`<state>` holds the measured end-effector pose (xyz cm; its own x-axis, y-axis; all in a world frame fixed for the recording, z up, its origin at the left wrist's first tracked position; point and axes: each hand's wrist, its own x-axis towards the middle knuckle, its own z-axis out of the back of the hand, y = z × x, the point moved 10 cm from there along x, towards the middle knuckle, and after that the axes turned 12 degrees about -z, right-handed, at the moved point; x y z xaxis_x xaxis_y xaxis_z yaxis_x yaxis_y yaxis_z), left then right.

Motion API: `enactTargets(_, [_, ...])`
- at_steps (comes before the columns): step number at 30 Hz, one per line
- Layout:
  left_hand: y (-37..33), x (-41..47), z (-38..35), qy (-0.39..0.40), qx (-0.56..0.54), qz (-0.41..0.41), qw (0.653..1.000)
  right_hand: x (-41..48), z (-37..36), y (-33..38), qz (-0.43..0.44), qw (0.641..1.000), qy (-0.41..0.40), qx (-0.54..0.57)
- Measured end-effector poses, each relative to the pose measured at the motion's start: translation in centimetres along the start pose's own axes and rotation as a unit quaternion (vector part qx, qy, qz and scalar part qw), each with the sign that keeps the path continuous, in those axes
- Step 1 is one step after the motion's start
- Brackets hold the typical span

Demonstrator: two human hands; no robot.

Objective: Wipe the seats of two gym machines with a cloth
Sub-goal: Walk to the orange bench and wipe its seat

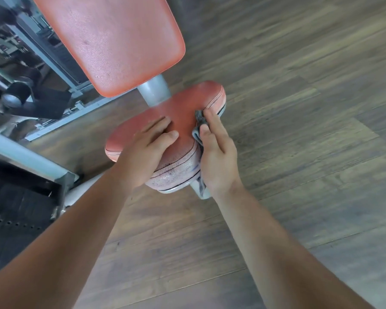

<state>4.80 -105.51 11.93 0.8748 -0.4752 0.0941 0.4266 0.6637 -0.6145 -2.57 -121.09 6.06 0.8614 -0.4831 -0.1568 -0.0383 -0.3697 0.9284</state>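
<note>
A red padded seat (183,108) of a gym machine lies below me, its near edge worn pale. My left hand (147,148) rests flat on the seat's near left part, fingers together, holding nothing. My right hand (216,152) presses a grey cloth (200,121) against the seat's right edge; the cloth shows above my thumb and hangs out below my palm near the seat's base. Most of the cloth is hidden under the hand.
A red backrest pad (116,41) rises behind the seat on a grey post (154,90). The grey machine frame (25,157) and dark weight parts (20,97) stand at the left. Wood-look floor (299,108) spreads to the right and toward me.
</note>
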Motion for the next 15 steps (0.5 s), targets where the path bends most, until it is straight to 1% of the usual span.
enactTargets(2, [-0.3,-0.1,0.0,0.002,0.005,-0.001,1.000,-3.0,-0.5,0.5,0.025,0.999,-0.011,-0.027])
enactTargets(5, [-0.7,-0.3,0.0,0.009,0.023,-0.011,1.000,-7.8,-1.4,0.6,0.101,0.991,0.005,-0.092])
enactTargets(7, [-0.8,-0.3,0.0,0.006,0.029,-0.018,0.999,-5.4,-1.0,0.4,0.096,0.992,0.019,-0.082])
enactTargets(10, [-0.8,-0.3,0.1,0.003,0.033,-0.015,0.999,-0.9,-0.1,0.7,0.051,0.998,-0.006,-0.040])
enactTargets(12, [-0.9,-0.3,0.0,0.006,0.029,-0.013,0.999,-2.8,-0.6,0.3,0.042,0.999,-0.008,-0.013])
enactTargets(14, [-1.0,-0.3,0.0,0.010,0.026,-0.010,1.000,-6.7,-1.2,0.1,0.082,0.996,-0.003,-0.038])
enactTargets(15, [-1.1,-0.3,0.0,0.013,0.027,-0.010,0.999,-8.0,-1.4,0.5,0.115,0.990,-0.001,-0.076])
